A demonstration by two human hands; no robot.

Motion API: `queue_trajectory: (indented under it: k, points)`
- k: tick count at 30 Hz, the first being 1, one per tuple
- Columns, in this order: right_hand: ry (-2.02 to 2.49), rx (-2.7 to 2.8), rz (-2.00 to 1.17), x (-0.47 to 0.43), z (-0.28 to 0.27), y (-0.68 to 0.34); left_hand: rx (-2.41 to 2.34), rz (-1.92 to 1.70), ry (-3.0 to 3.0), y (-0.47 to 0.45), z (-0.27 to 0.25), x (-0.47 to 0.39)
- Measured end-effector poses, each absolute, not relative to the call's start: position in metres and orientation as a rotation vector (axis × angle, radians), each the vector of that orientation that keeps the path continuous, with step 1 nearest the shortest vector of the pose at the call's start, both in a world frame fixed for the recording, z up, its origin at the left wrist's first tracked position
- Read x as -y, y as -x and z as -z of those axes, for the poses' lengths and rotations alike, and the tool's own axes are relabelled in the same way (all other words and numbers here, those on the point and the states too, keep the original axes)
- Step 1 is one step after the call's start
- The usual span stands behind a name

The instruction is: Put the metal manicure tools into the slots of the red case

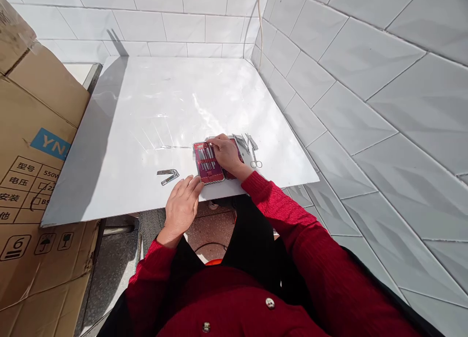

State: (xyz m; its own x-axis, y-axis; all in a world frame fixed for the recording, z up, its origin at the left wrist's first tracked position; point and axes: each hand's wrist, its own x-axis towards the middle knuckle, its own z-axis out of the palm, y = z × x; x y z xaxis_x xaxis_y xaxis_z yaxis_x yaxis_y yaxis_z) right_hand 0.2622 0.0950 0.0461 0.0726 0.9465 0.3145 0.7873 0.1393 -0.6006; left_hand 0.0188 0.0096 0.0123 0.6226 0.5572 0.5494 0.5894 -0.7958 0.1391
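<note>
A manicure case (pixel 213 177) lies unfolded near the table's front edge, its dark red lining holding several slim metal tools (pixel 207 158) side by side. Across it reaches my right hand (pixel 228 155), fingers bent and pinched at the top of the tool row; what they hold is hidden. My left hand (pixel 184 203) rests with fingers stretched out at the case's lower left corner, touching it. Unfolded nail clippers (pixel 168 175) lie left of the case, and a thin metal tool (pixel 175 147) lies above them. Small scissors (pixel 256 163) and more metal clippers (pixel 246 142) are at the right.
The white table (pixel 146 108) has a glossy top. Large cardboard boxes (pixel 32 181) stand against its left side. Tiled walls (pixel 347 108) close off the back and right, with a thin cable (pixel 260 25) hanging in the corner.
</note>
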Motion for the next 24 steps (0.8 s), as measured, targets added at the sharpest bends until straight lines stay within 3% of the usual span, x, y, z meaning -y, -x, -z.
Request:
queue_trajectory:
  k: [14,24]
  points:
    - [1.694,1.839,-0.201,-0.081,-0.067,-0.257,1.057,0.858,2.843,-0.018,-0.012,-0.009]
    - [1.829,2.315,-0.175,-0.121,-0.098,-0.194,1.049,0.917,2.803,-0.021,-0.015,-0.006]
